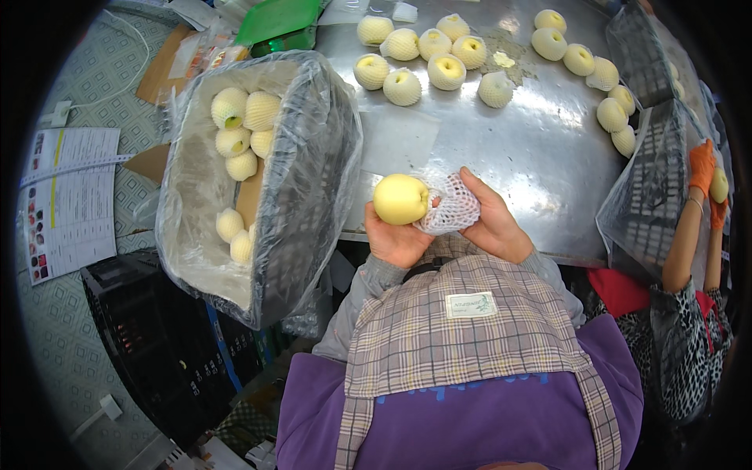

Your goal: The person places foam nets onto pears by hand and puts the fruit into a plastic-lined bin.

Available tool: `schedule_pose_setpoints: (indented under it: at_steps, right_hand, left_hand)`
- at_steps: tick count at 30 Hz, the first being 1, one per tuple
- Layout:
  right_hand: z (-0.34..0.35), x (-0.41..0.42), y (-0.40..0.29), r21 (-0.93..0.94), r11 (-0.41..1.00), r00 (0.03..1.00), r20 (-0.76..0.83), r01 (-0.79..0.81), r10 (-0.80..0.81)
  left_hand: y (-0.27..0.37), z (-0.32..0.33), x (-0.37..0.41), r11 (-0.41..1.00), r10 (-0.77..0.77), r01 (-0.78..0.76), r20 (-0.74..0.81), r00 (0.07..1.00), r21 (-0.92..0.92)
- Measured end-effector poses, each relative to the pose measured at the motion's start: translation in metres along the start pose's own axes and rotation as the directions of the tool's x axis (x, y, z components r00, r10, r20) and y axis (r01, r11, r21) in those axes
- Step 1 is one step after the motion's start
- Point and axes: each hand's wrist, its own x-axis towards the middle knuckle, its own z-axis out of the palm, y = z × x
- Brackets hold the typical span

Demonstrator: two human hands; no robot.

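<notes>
A bare yellow apple [399,200] rests in my left hand [398,239], its stem end turned to the right. My right hand [496,217] holds a white foam net sleeve [449,202], whose left end touches the apple. Beyond my hands, several yellow apples in foam nets stand on the metal table [529,141]; one netted apple [446,71] shows its stem hollow. A further row of netted apples [578,59] curves along the table's right side.
At my left stands a plastic-lined crate [311,176] with netted apples [229,107] inside. A green tray [276,23] lies beyond it. Lined crates [652,176] stand at the right, where a co-worker's orange-gloved hand [702,167] is near an apple [718,185]. Black crates [158,346] are lower left.
</notes>
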Motion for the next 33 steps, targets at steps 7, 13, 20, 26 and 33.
schedule_pose_setpoints:
  at_steps: [7,13,20,26,33]
  right_hand:
    - [-0.003,0.003,0.003,-0.012,0.998,0.997,-0.047,0.057,-0.057]
    - [0.000,0.002,0.003,-0.131,0.980,0.984,-0.073,0.151,-0.162]
    - [0.010,-0.008,0.004,-0.543,0.789,0.946,0.034,0.288,-0.322]
    - [0.002,-0.005,0.006,-0.845,0.455,0.925,0.112,0.282,-0.364]
    - [0.005,0.000,0.000,-0.686,0.726,0.997,-0.013,0.044,-0.072]
  left_hand:
    - [0.002,0.001,-0.001,0.996,0.004,-0.007,0.039,0.999,0.089]
    - [0.003,-0.011,0.002,0.966,0.027,-0.048,0.084,0.996,0.255]
    - [0.002,-0.003,0.006,0.778,0.300,-0.250,0.010,0.954,0.576]
    - [0.002,-0.013,0.010,0.244,0.477,-0.372,0.223,0.850,0.896]
    - [0.000,-0.005,0.008,0.245,0.411,-0.325,0.206,0.888,0.913]
